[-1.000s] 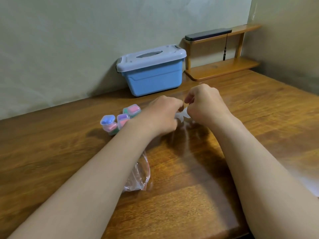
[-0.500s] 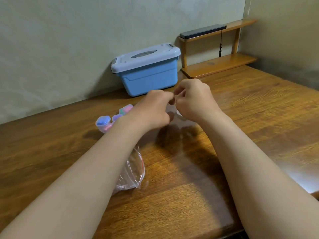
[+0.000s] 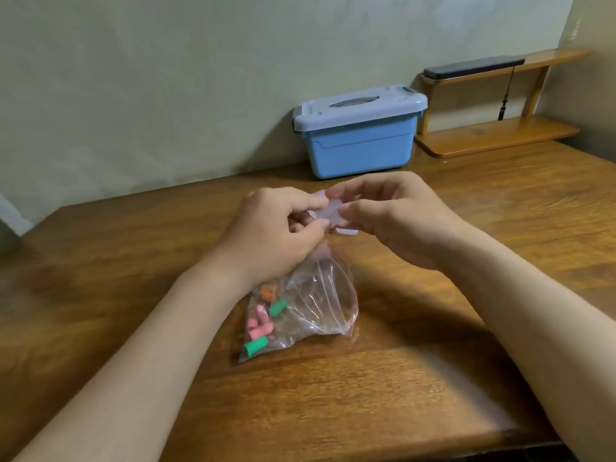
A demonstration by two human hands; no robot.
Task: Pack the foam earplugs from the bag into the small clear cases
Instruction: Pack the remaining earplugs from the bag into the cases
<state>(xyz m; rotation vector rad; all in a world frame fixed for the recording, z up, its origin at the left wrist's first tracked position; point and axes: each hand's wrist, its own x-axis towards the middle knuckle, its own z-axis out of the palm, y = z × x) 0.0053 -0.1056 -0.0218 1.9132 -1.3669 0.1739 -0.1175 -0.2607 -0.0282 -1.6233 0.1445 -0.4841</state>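
Note:
A small clear case (image 3: 328, 212) is pinched between my left hand (image 3: 273, 235) and my right hand (image 3: 396, 218), held just above the table. Both hands grip it with thumb and fingertips. Below my left wrist lies a clear plastic bag (image 3: 313, 305) holding several foam earplugs (image 3: 261, 323), pink, green and orange, bunched in its lower left corner. The bag's top edge reaches up under my left hand. The filled cases seen earlier are out of sight behind my hands.
A blue storage box (image 3: 358, 141) with a grey lid stands against the wall behind my hands. A low wooden shelf (image 3: 496, 135) with a dark flat object on its top board sits at the back right. The wooden table (image 3: 100, 261) carries everything.
The view swung left and down, so the bag and its earplugs now show in full. My hands turned and the clear case between them became visible; the coloured cases are hidden.

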